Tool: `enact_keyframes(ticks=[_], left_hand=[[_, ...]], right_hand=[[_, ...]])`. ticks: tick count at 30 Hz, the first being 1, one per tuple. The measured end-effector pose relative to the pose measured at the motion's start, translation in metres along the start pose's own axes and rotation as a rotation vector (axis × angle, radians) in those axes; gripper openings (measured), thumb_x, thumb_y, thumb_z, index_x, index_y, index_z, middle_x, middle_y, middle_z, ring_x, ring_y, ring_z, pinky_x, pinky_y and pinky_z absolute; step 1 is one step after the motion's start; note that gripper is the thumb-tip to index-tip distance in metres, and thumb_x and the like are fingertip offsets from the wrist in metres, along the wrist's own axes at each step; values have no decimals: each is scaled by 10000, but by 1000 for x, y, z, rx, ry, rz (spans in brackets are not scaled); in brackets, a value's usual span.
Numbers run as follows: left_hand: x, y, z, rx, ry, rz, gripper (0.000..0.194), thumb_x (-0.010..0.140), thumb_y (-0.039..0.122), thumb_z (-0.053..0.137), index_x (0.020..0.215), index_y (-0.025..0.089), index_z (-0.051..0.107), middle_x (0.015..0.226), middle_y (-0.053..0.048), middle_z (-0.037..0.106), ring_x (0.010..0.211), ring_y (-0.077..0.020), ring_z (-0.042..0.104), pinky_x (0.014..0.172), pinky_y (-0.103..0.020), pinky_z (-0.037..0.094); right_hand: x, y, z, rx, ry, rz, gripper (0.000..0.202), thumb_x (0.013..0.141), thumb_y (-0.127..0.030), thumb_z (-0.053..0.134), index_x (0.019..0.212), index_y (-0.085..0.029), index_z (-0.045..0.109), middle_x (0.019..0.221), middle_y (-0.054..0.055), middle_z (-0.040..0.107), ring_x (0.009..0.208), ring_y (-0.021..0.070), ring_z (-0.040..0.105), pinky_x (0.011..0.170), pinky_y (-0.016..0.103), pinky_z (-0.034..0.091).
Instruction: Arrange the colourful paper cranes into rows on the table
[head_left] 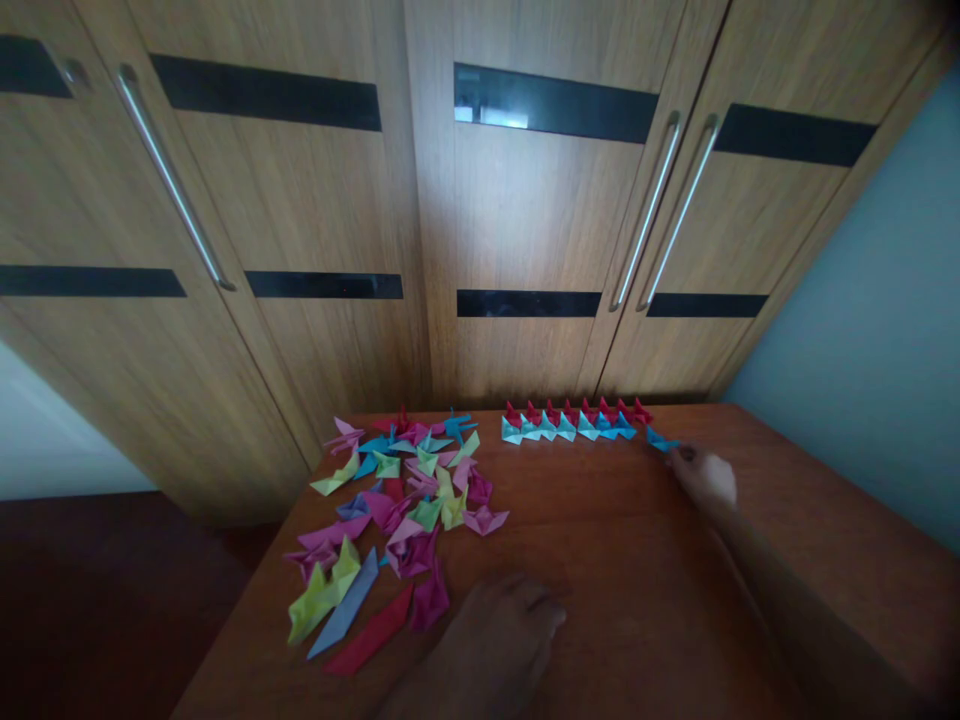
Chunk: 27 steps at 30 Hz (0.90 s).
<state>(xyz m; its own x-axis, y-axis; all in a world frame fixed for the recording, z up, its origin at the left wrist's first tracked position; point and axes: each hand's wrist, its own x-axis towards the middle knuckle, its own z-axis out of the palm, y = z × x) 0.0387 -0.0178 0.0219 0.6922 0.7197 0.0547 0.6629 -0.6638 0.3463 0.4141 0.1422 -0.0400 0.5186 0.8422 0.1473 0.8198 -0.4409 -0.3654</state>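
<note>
My right hand [705,475] pinches a blue origami paper boat [660,440] by its right end, at the right end of two rows. The front row holds light blue paper boats [548,428] that turn to deeper blue at the right. Close behind it runs a row of red folded paper pieces [568,411]. My left hand [502,630] rests palm down on the table near its front, fingers loosely bent, with nothing seen in it. To its left lies a loose heap of origami pieces [409,510] in pink, yellow, green, blue and purple.
The brown wooden table [600,560] stands against a wooden wardrobe [525,220] with long metal handles [649,210]. On the left side of the table, a red folded strip [371,635] and a grey-blue strip [345,605] lie near the edge. A pale wall [862,320] rises at right.
</note>
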Motion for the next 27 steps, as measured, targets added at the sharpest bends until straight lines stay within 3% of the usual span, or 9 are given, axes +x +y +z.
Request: enact_keyframes(ticks=[2,9,27], left_hand=[[1,-1,0,0,-25,14,156,862,139,466,909,215,594,898,-3,641,826,-165,595,739,-273,486],[1,-6,6,20,-44,42,160,825,133,529,943,212,603,941,-14,655,842,-166,600,762,-266,478],[2,-9,14,85,-18,89,44,825,182,570,853,202,599,858,3,656,788,-166,598,704,-264,470]], right_hand=[[6,-7,6,-68,-59,33,404,806,-460,448,1017,-205,680,971,138,688,889,295,648,675,331,484],[19,-26,17,-102,-86,63,450,823,-470,425,1115,-212,651,1024,180,658,950,342,625,720,408,494],[23,-31,21,-162,-99,53,463,855,-464,380,1123,-188,637,1035,201,648,948,329,624,741,427,489]])
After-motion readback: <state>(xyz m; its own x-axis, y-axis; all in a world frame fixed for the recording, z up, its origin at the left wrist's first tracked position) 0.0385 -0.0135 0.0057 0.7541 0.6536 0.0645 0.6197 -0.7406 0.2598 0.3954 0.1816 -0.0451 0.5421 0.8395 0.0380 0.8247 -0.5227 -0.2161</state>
